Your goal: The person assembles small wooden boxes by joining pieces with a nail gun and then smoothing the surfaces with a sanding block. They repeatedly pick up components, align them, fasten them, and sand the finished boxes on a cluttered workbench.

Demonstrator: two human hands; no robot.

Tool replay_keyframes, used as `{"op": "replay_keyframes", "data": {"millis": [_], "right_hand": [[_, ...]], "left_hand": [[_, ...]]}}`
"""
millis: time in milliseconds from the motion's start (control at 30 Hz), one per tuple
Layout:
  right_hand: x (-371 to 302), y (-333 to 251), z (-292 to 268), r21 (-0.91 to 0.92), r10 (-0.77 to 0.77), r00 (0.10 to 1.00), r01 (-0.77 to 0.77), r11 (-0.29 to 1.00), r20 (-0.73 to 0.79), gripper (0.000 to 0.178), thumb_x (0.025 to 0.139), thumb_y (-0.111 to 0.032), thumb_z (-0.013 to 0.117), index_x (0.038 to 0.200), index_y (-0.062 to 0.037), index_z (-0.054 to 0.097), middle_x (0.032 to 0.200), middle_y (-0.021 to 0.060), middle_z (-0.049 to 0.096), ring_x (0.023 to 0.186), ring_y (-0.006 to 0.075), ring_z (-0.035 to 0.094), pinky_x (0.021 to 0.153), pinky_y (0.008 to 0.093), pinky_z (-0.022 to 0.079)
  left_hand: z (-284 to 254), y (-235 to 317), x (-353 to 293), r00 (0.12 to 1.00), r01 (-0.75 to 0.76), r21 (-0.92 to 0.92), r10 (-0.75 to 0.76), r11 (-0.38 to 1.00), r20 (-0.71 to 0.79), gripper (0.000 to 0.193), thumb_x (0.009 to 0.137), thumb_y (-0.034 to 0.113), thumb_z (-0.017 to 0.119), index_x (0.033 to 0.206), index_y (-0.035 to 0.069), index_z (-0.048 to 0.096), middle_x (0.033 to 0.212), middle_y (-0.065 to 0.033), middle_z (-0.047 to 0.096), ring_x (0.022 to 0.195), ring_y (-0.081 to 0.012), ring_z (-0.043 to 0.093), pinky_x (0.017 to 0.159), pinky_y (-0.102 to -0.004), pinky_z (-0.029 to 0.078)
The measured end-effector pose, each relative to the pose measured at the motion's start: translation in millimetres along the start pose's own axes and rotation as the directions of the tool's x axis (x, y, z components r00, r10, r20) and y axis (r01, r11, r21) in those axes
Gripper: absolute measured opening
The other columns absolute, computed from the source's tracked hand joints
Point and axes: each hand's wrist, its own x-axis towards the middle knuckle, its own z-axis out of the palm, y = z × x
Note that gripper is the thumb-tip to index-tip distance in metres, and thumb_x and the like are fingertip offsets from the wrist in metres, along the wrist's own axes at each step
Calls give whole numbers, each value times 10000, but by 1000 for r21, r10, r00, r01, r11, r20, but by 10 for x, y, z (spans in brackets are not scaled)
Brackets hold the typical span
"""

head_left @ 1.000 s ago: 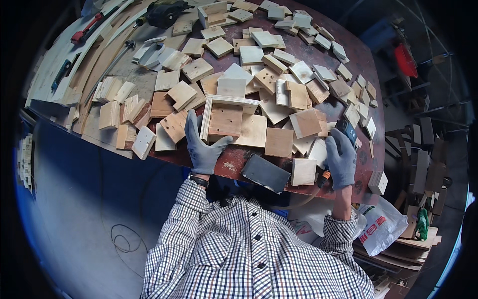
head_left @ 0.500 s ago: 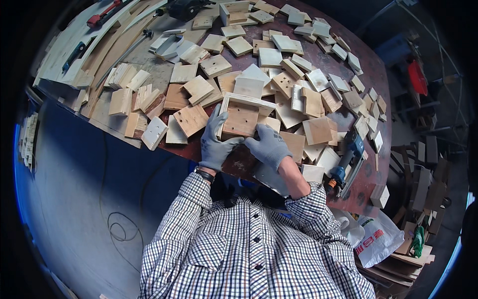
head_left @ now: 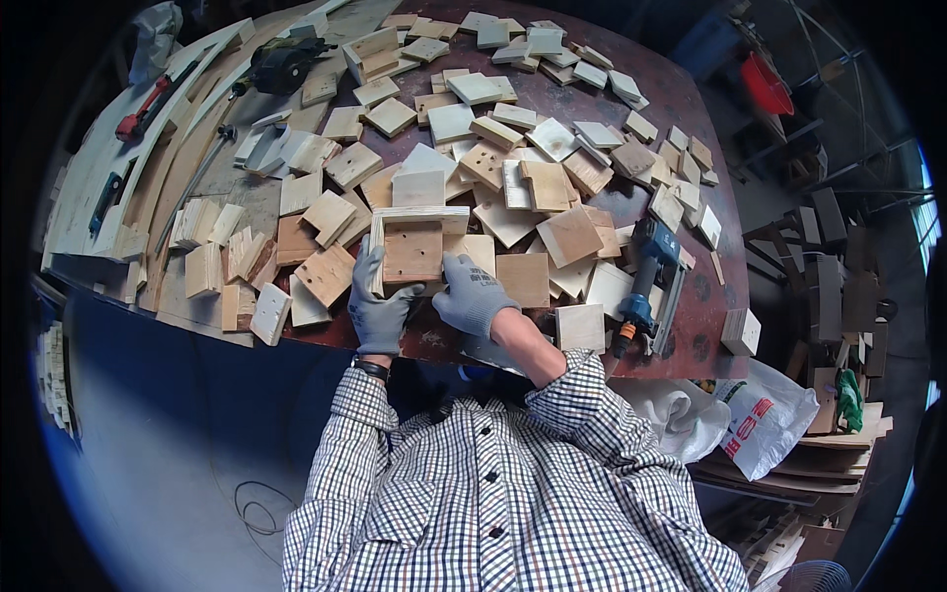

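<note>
In front of me, at the near edge of the table, is a small wooden box-like piece [head_left: 412, 255]. It has a brown board with small dark holes, framed by pale strips along its left and far sides. My left hand [head_left: 379, 314], in a grey glove, grips its left side and near-left corner. My right hand [head_left: 475, 296], gloved alike, is closed at the near right corner, with its fingertips partly hidden. Behind the piece stands a pale block [head_left: 419, 187]. Loose blocks lie around, among them a brown one [head_left: 523, 279] right of my right hand.
A blue nail gun [head_left: 646, 281] lies at the table's right. Many wooden blocks cover the dark red table [head_left: 705, 340]. Long boards, a red tool [head_left: 143, 109] and a black power tool [head_left: 284, 64] are at far left. A white plastic bag [head_left: 769, 419] sits beyond the near right edge.
The whole view has shifted, so the table and blocks appear further left and mostly lower. Both hands keep their hold on the wooden piece, with little visible change in grip.
</note>
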Motion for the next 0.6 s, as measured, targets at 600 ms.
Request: {"op": "replay_keyframes", "data": {"millis": [600], "right_hand": [[197, 174, -93, 47, -102, 986, 97, 994, 131, 446, 861, -182, 611, 1263, 10, 586, 1226, 298, 636, 1178, 470, 610, 1036, 476, 489]], "left_hand": [[-35, -42, 17, 1000, 5, -5, -5, 1000, 15, 914, 657, 209, 993, 1429, 107, 513, 1561, -190, 495, 1414, -307, 527, 1169, -410, 454]]}}
